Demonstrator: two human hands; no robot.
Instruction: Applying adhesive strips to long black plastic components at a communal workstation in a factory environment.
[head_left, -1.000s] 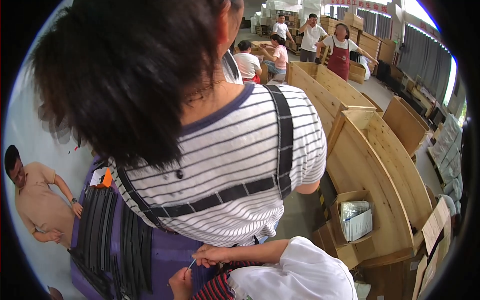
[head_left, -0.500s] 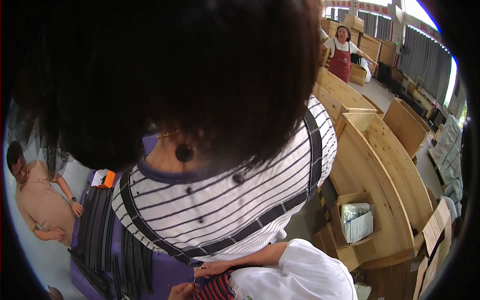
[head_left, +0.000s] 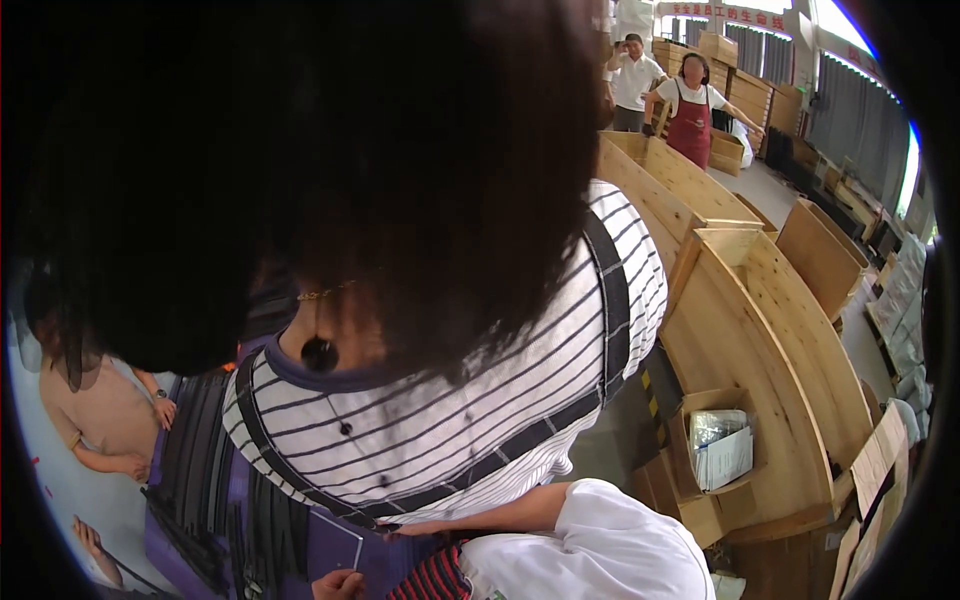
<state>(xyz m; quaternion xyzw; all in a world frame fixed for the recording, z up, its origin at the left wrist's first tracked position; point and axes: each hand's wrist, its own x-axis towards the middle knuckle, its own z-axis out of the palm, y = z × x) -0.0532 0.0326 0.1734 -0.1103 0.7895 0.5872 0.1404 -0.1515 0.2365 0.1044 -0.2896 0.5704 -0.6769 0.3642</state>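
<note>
While left hand [head_left: 340, 586] pinches a thin pale rod [head_left: 359, 553], right hand's [head_left: 412, 527] grip is unclear.

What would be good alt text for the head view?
The left hand holds a thin pale item over a purple table, where black strips lie further left. A co-worker in stripes blocks much of the view; wooden boxes stand at right.

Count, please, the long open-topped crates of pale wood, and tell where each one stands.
2. The nearer crate stands at the right; the farther crate is just beyond it, toward the person in the dark-red apron. More may be hidden behind the dark hair.
</note>
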